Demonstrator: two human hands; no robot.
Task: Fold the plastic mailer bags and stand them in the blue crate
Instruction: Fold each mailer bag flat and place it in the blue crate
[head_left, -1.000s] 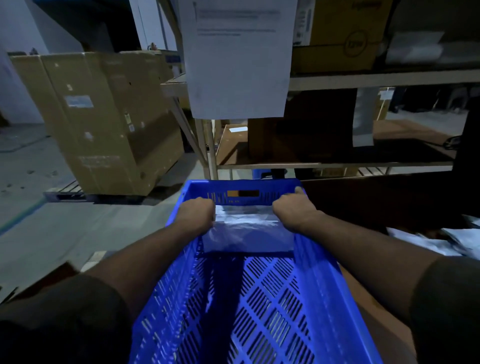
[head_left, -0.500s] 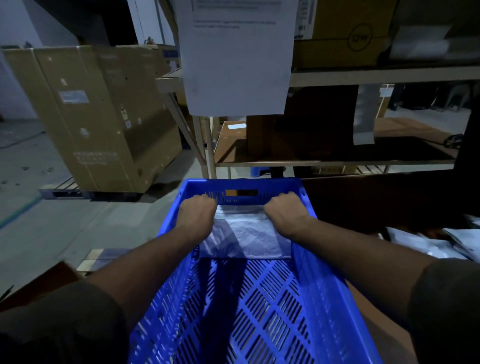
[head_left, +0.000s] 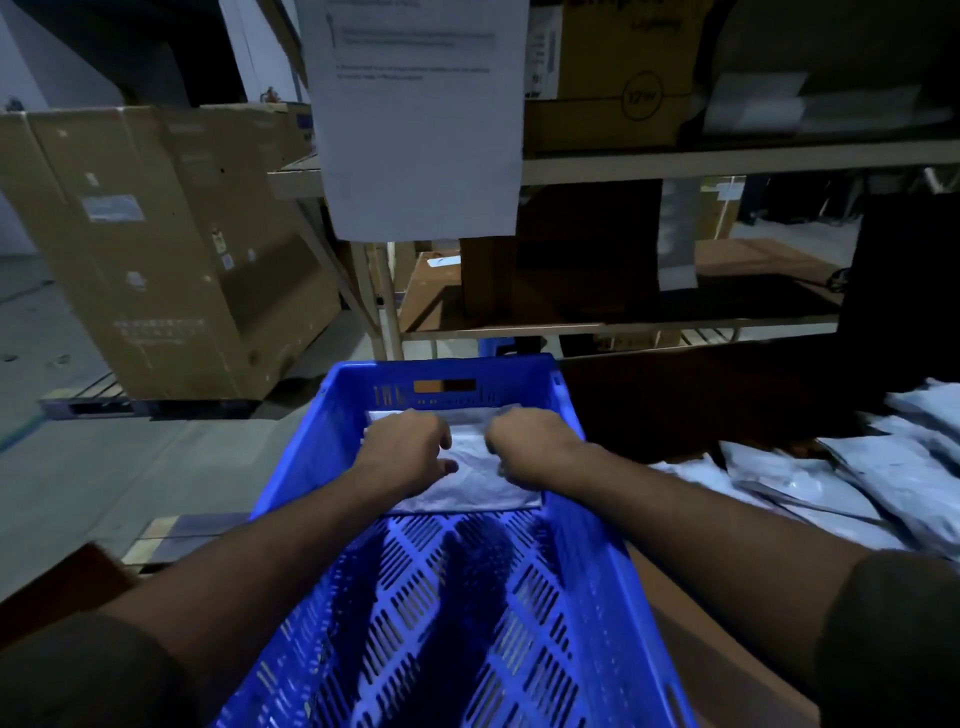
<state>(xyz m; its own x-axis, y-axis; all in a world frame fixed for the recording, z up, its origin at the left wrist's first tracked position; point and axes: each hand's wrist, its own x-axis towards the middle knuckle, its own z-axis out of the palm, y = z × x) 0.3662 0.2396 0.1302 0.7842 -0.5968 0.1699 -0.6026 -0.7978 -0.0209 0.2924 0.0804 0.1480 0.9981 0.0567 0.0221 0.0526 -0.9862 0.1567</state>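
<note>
Both hands on folded mailer bags (head_left: 467, 475) (white) at blue crate (head_left: 587, 525) far end, left grip (head_left: 410, 447) curled round them, right grip (head_left: 524, 441) likewise

Dim bluish light — soft blur, warped edges

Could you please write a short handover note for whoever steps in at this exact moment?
Left hand: inside the blue crate, fingers curled on the folded mailer bags.
Right hand: on the same bags, fingers curled; whether it grips is unclear.
Bags: against the crate's far wall, leaning rather than clearly upright.
Done: a first folded batch is in the crate.
Left: settle them standing, then fold the loose mailer bags lying to the right of the crate. Most of the crate floor is bare.
</note>
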